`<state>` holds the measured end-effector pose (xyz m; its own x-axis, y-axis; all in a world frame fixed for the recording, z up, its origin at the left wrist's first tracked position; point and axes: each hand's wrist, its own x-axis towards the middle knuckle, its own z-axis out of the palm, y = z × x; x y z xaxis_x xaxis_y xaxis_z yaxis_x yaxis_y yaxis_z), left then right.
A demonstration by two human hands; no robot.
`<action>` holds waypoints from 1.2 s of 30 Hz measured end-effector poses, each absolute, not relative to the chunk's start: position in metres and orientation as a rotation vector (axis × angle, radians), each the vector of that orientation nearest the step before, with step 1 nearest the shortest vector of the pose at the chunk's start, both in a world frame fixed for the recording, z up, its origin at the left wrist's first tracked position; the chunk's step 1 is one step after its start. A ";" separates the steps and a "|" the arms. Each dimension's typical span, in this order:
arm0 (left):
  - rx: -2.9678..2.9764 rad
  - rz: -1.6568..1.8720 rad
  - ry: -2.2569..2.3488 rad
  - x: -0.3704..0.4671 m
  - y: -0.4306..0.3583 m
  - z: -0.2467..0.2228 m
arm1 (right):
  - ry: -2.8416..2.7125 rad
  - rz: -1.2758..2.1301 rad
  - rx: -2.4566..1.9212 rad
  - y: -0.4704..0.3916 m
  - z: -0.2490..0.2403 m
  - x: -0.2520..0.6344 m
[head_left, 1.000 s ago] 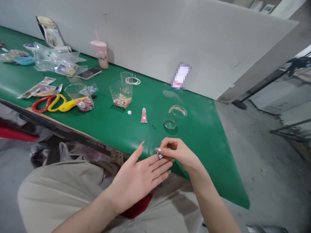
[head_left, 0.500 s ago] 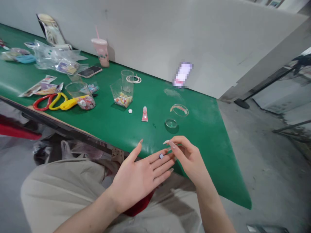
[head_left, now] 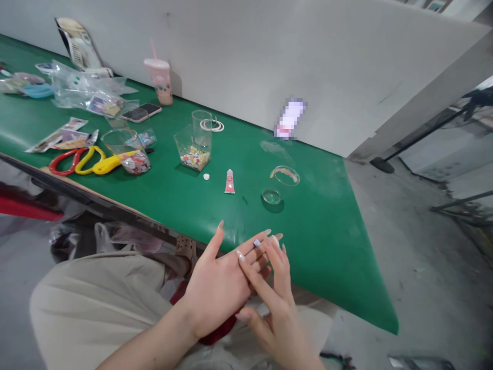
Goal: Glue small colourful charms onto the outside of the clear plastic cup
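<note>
My left hand (head_left: 219, 280) is open, palm up, at the front edge of the green table. A small pale lilac square piece (head_left: 257, 243) lies on its fingers, too small to name. My right hand (head_left: 279, 303) is open over the left fingers, its fingers spread and partly covering them. One right fingertip touches the base of the left fingers; others are close to the small piece. Beyond the hands lie a small pink tube (head_left: 229, 182), a white cap (head_left: 206, 177) and a shallow clear round dish (head_left: 271, 196).
A clear ring-shaped dish (head_left: 285, 176) lies at the right. Clear cups, one a square cup (head_left: 194, 156) of colourful bits, stand mid-table. Scissors (head_left: 89, 159), a phone (head_left: 141, 113), a pink drink cup (head_left: 160, 82) and plastic bags (head_left: 82, 85) are at the left.
My right hand has moved down and left, from the left fingertips to over the left fingers, its pinched fingers now spread. The small piece remains on the left fingers.
</note>
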<state>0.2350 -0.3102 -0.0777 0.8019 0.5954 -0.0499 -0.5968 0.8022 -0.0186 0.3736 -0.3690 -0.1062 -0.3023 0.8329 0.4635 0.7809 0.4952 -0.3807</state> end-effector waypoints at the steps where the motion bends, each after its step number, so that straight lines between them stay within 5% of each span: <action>1: -0.036 0.648 0.040 0.235 -0.310 -0.079 | -2.094 0.161 -1.312 -0.369 -0.106 0.372; 5: -0.069 0.661 0.050 0.234 -0.312 -0.081 | -2.106 0.254 -1.286 -0.369 -0.105 0.368; 19: -0.004 0.656 0.022 0.231 -0.313 -0.075 | -2.112 -0.194 -1.371 -0.375 -0.099 0.361; 36: -0.017 0.669 0.043 0.233 -0.319 -0.078 | -2.099 0.090 -1.358 -0.384 -0.102 0.369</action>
<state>0.2329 -0.3187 -0.0775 0.7836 0.6197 -0.0449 -0.6204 0.7843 -0.0020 0.3690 -0.3838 -0.1016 -0.2715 0.8421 0.4660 0.7992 0.4670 -0.3783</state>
